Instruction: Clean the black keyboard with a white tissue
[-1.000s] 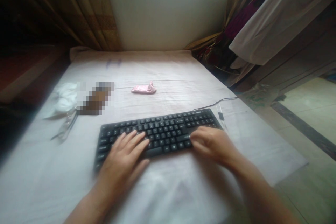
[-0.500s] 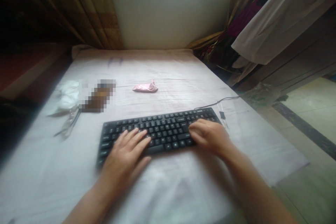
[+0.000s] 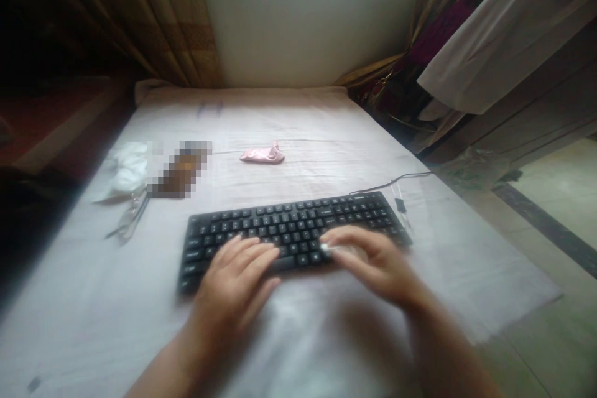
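Note:
A black computer keyboard (image 3: 298,224) lies at a slight angle on the pale cloth. My left hand (image 3: 237,277) rests over its lower left part, fingers stretched out and holding nothing. Above the lower keys right of the middle is my right hand (image 3: 377,261), thumb and forefinger pinched on a small white wad (image 3: 325,249). What the wad is made of is too blurred to tell. The other fingers of that hand are curled and partly hidden.
A pink cloth pouch (image 3: 263,153) lies beyond the keyboard. To the left are a white plastic bag (image 3: 128,168), a thin tool in clear wrapping (image 3: 130,217) and a blurred-out brown item (image 3: 181,171). A black cable (image 3: 392,183) and a small black-and-white object (image 3: 400,204) lie at right.
My right hand has moved left and slightly down from the keyboard's right side, and the white wad now shows in its pinch. My left hand stays on the keys. The view has shifted slightly.

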`<state>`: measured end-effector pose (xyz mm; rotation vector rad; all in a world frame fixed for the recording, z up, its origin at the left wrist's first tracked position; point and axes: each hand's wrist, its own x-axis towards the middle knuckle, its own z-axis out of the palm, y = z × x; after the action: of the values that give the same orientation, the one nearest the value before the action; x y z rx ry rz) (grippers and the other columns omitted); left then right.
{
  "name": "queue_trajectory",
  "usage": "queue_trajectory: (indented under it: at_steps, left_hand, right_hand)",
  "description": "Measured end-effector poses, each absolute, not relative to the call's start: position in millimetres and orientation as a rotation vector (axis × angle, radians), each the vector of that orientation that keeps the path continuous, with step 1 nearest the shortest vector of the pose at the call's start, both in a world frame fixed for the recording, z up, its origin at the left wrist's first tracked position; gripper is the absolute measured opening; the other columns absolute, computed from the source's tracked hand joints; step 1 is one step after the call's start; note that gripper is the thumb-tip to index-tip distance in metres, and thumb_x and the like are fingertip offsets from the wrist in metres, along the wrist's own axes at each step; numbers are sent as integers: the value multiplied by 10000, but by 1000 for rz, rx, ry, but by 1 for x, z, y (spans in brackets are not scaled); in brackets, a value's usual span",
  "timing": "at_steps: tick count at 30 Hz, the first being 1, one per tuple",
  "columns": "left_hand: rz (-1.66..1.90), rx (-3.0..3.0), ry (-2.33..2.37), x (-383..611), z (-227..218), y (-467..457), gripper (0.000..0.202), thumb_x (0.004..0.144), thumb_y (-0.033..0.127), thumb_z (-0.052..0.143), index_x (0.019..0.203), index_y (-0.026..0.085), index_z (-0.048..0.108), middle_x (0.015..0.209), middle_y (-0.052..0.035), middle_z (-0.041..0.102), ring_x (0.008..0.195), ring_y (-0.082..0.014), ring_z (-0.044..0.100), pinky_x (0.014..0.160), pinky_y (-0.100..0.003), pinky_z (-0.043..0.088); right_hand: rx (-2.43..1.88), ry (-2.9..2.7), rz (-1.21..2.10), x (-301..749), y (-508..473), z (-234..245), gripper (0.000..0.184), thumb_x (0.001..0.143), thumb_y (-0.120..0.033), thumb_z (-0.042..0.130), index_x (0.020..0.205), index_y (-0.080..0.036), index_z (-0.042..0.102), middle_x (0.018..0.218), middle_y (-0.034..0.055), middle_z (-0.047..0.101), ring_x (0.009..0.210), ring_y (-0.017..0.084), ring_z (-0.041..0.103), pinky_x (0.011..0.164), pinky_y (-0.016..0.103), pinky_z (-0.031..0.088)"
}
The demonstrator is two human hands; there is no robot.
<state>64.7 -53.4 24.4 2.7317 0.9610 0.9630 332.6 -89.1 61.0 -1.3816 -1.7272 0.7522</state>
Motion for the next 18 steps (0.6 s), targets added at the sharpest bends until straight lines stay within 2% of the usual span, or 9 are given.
queue_trajectory:
  at_steps: [4,11,14,18]
  left_hand:
    - [998,2548,956,71,31,-65,297,917,246,581,1210,203,596,1065,-60,721,986,-193,653,912,-345,504]
    - [1069,2187,1002,70,35,-72,144,898,213,621,1031,242,667,934,7,746,811,-131,684,749,-232,535]
    - [1050,2045,1055,70,37,-72,107,879,235,651,974,254,697,890,22,750,742,-120,685,666,-207,529]
    - [993,1872,1071,73,41,-74,105,871,265,661,960,254,716,893,11,752,754,-133,693,647,-210,529]
  right_hand:
    - [-1227,-1777,718,301,-92,58,76,879,-167,606,916,-204,661,865,47,717,806,158,676,747,255,540]
    - [-1070,-1790,696,264,-92,59,88,881,-136,592,880,-201,651,832,37,633,741,126,627,665,219,524]
    - [-1069,-1748,675,257,-93,55,100,870,-132,597,921,-204,642,836,33,640,741,128,630,663,222,522]
    - [-1108,-1659,634,252,-95,48,126,849,-134,626,949,-209,616,812,15,661,730,129,639,663,221,513]
